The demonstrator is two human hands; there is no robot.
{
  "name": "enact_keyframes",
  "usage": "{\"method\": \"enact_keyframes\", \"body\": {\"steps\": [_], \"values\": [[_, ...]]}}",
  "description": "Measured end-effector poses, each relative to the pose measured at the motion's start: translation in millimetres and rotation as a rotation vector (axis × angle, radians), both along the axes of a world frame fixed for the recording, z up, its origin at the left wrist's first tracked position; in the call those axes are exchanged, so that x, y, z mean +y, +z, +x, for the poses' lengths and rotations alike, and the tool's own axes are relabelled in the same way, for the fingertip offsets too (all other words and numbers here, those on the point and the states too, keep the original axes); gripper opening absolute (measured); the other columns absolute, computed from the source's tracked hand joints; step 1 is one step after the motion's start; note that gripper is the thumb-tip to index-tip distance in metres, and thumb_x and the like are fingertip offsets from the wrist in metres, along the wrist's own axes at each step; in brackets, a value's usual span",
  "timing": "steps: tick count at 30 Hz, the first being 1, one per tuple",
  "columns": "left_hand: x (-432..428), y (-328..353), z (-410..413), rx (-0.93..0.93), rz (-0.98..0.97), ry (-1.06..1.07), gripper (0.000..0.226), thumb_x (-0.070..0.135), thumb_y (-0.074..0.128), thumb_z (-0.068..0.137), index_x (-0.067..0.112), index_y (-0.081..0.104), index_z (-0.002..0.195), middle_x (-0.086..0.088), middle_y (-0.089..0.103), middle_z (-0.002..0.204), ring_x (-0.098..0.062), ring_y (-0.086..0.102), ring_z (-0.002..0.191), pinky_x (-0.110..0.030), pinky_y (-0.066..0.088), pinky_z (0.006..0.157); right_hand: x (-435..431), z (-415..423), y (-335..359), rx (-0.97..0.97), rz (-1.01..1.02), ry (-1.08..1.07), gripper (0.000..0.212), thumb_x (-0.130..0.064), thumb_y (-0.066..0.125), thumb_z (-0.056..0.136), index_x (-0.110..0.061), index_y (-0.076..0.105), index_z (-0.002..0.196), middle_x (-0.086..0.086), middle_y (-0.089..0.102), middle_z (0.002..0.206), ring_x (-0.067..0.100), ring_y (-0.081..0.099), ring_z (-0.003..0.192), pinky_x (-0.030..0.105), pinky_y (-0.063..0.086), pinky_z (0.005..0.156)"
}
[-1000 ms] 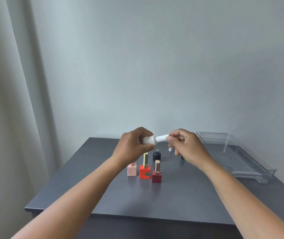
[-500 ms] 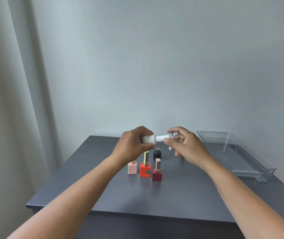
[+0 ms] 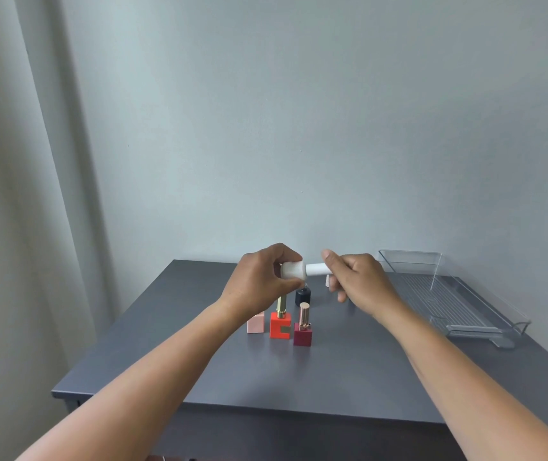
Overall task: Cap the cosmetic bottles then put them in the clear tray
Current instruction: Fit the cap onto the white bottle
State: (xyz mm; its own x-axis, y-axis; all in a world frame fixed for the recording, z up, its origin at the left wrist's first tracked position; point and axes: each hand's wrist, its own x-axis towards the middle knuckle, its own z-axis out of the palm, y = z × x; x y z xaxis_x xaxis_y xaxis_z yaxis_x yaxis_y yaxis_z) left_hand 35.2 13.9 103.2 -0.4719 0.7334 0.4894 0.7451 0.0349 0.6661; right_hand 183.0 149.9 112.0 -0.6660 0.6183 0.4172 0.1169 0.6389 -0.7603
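A white bottle (image 3: 293,271) is held on its side above the grey table (image 3: 199,371), its body gripped by the left hand (image 3: 261,283); its white cap (image 3: 316,269) is pinched between thumb and fingers of the right hand (image 3: 357,283), seated against the bottle's neck. Directly below the hands, four bottles are grouped upright: a pink bottle (image 3: 256,322), partly hidden by the left wrist; an orange bottle (image 3: 280,324) and a dark red bottle (image 3: 302,332), both gold-capped; a black bottle (image 3: 303,296) behind them. The clear tray (image 3: 485,327) is positioned well apart, at the table's right edge.
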Motion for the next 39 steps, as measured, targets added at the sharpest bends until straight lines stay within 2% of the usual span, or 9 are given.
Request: {"method": "enact_keyframes", "body": {"steps": [5, 8, 11, 20, 25, 27, 31, 34, 39], "values": [[-2, -1, -3, -0.014, -0.007, 0.006, 0.034, 0.026, 0.084, 0.071, 0.034, 0.066, 0.099, 0.022, 0.069, 0.090, 0.006, 0.061, 0.081, -0.013, 0.046, 0.069, -1, 4, 1, -0.039, 0.008, 0.036, 0.050, -0.069, 0.046, 0.085, -0.025, 0.065, 0.072, -0.009, 0.067, 0.055, 0.008, 0.058, 0.043, 0.009, 0.039, 0.046], [-3, -1, -4, -0.014, -0.012, 0.011, 0.032, 0.027, 0.083, 0.070, 0.036, 0.065, 0.095, 0.023, 0.069, 0.088, 0.006, 0.061, 0.080, -0.011, 0.044, 0.066, 3, 3, -3, -0.013, 0.024, 0.083, 0.017, -0.050, 0.065, 0.085, -0.035, 0.062, 0.093, -0.006, 0.069, 0.077, 0.011, 0.061, 0.050, 0.015, 0.043, 0.053], [-3, 0, -4, -0.019, -0.015, 0.010, 0.032, 0.027, 0.083, 0.070, 0.036, 0.066, 0.095, 0.021, 0.069, 0.089, 0.007, 0.061, 0.080, -0.008, 0.043, 0.064, 3, 2, -4, 0.009, 0.052, 0.100, 0.007, -0.034, 0.067, 0.087, -0.034, 0.060, 0.087, -0.004, 0.069, 0.079, 0.012, 0.059, 0.049, 0.016, 0.041, 0.050], [-3, -1, -3, -0.028, 0.011, -0.001, 0.033, 0.025, 0.085, 0.070, 0.034, 0.067, 0.095, 0.022, 0.070, 0.088, 0.009, 0.061, 0.080, -0.004, 0.044, 0.066, 1, 3, -4, 0.007, 0.111, 0.041, 0.042, -0.051, 0.051, 0.093, -0.018, 0.058, 0.068, -0.015, 0.058, 0.049, 0.002, 0.050, 0.038, 0.011, 0.037, 0.043], [-5, 2, -4, -0.034, -0.033, -0.001, 0.031, 0.032, 0.084, 0.069, 0.037, 0.066, 0.094, 0.021, 0.070, 0.088, 0.007, 0.061, 0.080, -0.005, 0.043, 0.065, 5, 1, -3, -0.058, 0.150, 0.068, 0.020, -0.049, 0.058, 0.090, -0.036, 0.062, 0.104, -0.012, 0.063, 0.080, 0.006, 0.059, 0.058, 0.017, 0.043, 0.058], [-5, 2, -4, -0.023, -0.051, 0.002, 0.032, 0.033, 0.084, 0.070, 0.037, 0.066, 0.096, 0.021, 0.070, 0.089, 0.008, 0.060, 0.081, -0.004, 0.043, 0.064, 5, 1, -3, -0.091, 0.222, 0.065, 0.032, -0.042, 0.064, 0.088, -0.036, 0.059, 0.119, -0.016, 0.058, 0.087, 0.006, 0.057, 0.068, 0.023, 0.042, 0.065], [-6, 3, -2, -0.012, -0.059, 0.018, 0.041, 0.032, 0.084, 0.071, 0.037, 0.067, 0.107, 0.022, 0.069, 0.095, 0.007, 0.061, 0.085, -0.005, 0.041, 0.067, -1, 0, 0, -0.125, 0.464, 0.005, 0.020, -0.032, 0.065, 0.089, -0.028, 0.068, 0.108, -0.017, 0.054, 0.081, 0.010, 0.052, 0.073, 0.023, 0.040, 0.066], [-5, 4, 2, 0.056, -0.058, 0.048, 0.050, 0.033, 0.084, 0.072, 0.031, 0.068, 0.119, 0.015, 0.069, 0.101, -0.003, 0.061, 0.091, -0.014, 0.046, 0.076, -4, 0, 2, -0.125, 0.511, 0.008, 0.015, -0.025, 0.061, 0.092, -0.022, 0.069, 0.104, -0.017, 0.049, 0.078, 0.012, 0.050, 0.073, 0.016, 0.035, 0.062], [-7, 2, 9, 0.159, -0.039, 0.077, 0.035, 0.034, 0.082, 0.074, 0.030, 0.072, 0.107, 0.006, 0.068, 0.094, -0.013, 0.060, 0.088, -0.035, 0.051, 0.079, -6, -2, 2, -0.139, 0.486, 0.008, 0.015, -0.023, 0.057, 0.094, -0.017, 0.069, 0.101, -0.012, 0.051, 0.080, 0.015, 0.052, 0.075, 0.023, 0.034, 0.064]]}}
